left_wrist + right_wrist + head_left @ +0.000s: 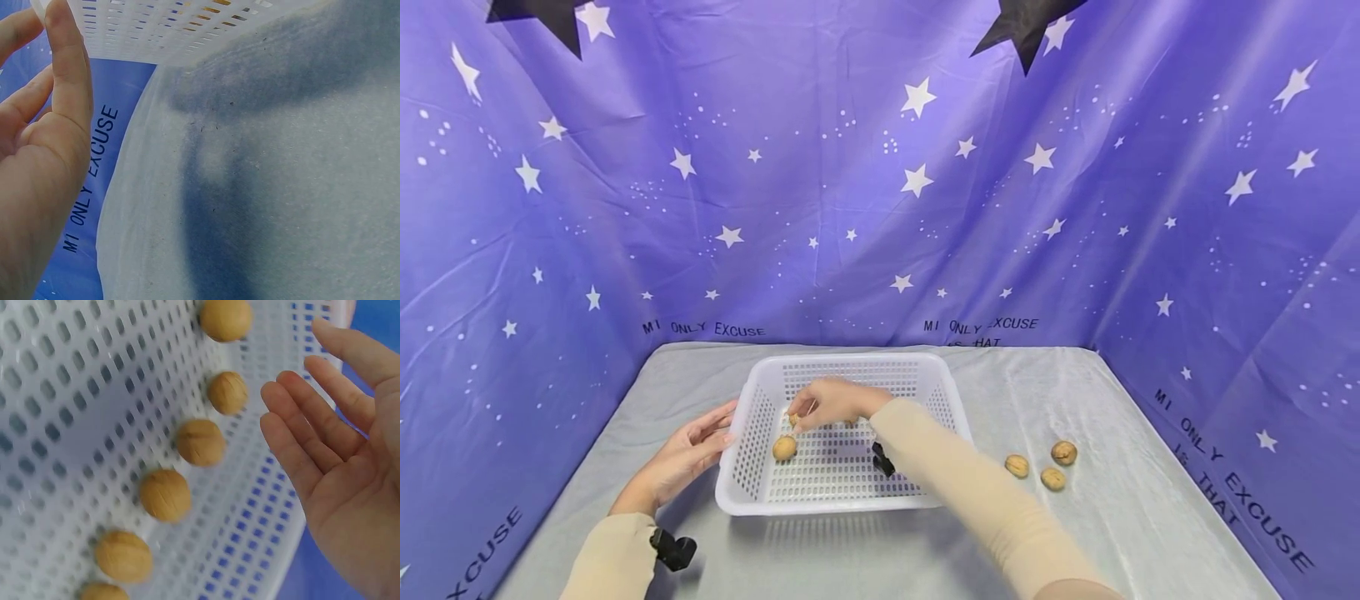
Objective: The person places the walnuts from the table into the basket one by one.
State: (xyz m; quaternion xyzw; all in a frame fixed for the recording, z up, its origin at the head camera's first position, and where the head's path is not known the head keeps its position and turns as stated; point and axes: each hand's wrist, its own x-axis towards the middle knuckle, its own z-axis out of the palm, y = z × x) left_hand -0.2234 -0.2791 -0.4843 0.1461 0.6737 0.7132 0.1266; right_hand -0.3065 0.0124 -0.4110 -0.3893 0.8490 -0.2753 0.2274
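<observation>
Your left hand point(673, 462) pinches the left rim of the white basket point(850, 357), whose long axis runs left-right before you. Your right hand point(835, 402), fingers loosely extended, holding nothing, hovers inside near a row of walnuts point(200, 443); three loose walnuts point(1053, 478) lie right of it on grey cloth point(1150, 517).

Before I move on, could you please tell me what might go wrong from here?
The left hand touches the rim of the white basket, so a bump might set the loose walnuts inside rolling. The right hand, close to those walnuts, could knock one into another. Three walnuts outside on the grey cloth lie near the right sleeve, which might brush them away.
</observation>
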